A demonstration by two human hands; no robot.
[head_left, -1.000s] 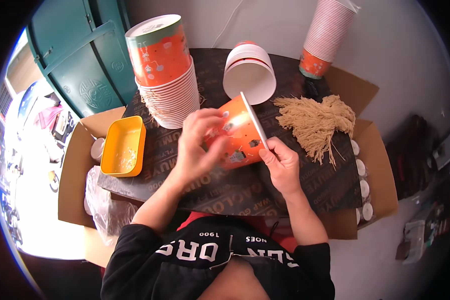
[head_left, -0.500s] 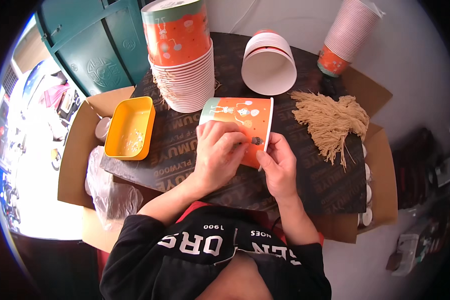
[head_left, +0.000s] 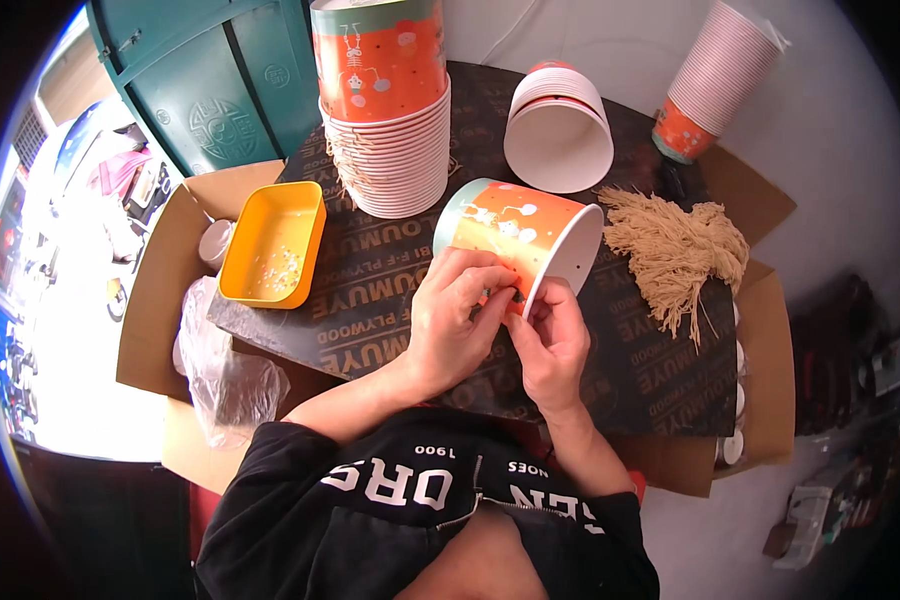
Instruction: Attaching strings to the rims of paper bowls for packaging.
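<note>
An orange paper tub [head_left: 520, 215] with a green base band and white printed figures lies tilted on its side in front of me, its open mouth turned to the right. My right hand [head_left: 553, 345] grips its near rim, thumb on the outside and fingers curled at the mouth. Against the outer wall near that rim, my left hand [head_left: 455, 320] is closed in a pinch. A small dark patch shows by its fingertips; what they hold is too small to make out. One small dark dot is visible on the tub's white inner wall.
A tall stack of tubs [head_left: 390, 150] with strings hanging off it stands behind. Nested tubs [head_left: 558, 145] lie at the back; another stack [head_left: 720, 75] leans right. Beige strings [head_left: 680, 250] lie on the dark board [head_left: 370, 330]. A yellow tray [head_left: 315, 250] holds small bits. Cardboard boxes [head_left: 150, 290] flank the board.
The tub has turned so its mouth and inside now show. Both hands have drawn closer together at the rim. The whole view has shifted slightly.
</note>
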